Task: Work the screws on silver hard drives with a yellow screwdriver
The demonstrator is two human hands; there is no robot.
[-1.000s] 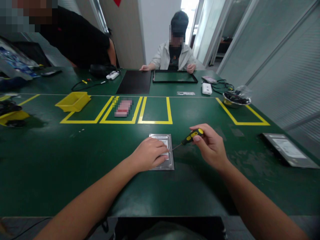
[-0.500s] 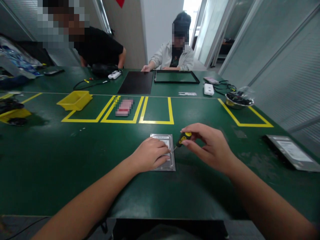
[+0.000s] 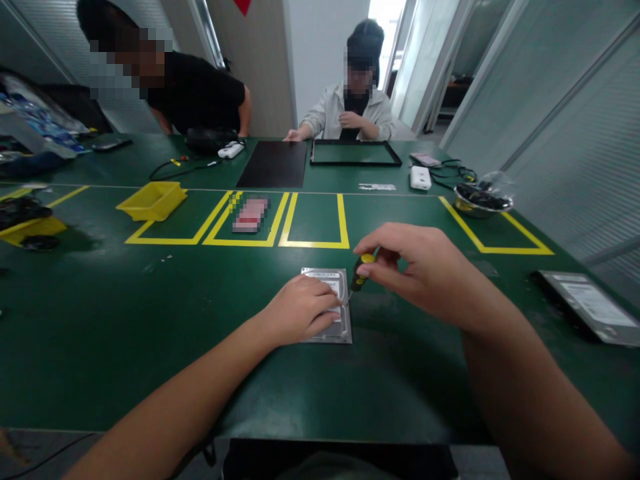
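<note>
A silver hard drive (image 3: 343,327) with a white label lies flat on the green table. My left hand (image 3: 305,308) rests over it, fingers bent and holding it down, covering much of its left side and label. In my right hand (image 3: 415,270) is a small screwdriver (image 3: 357,275) with a black and yellow handle, gripped between thumb and fingers. Its thin shaft points down to the right edge of the drive, beside my left fingertips. The handle stands fairly upright, leaning slightly right. What exactly the tip touches is too small to make out.
A second hard drive (image 3: 593,308) lies at the right. Yellow tape squares (image 3: 315,245) mark the table, with a yellow bin (image 3: 153,201) and a pink blurred item (image 3: 251,215) at left. A metal bowl (image 3: 484,203) of dark parts stands right. Two people sit across, near a black frame (image 3: 356,163).
My right hand has risen and shifted slightly left, tipping the screwdriver more upright. My left hand stays on the drive. The person across in the light jacket has raised one hand.
</note>
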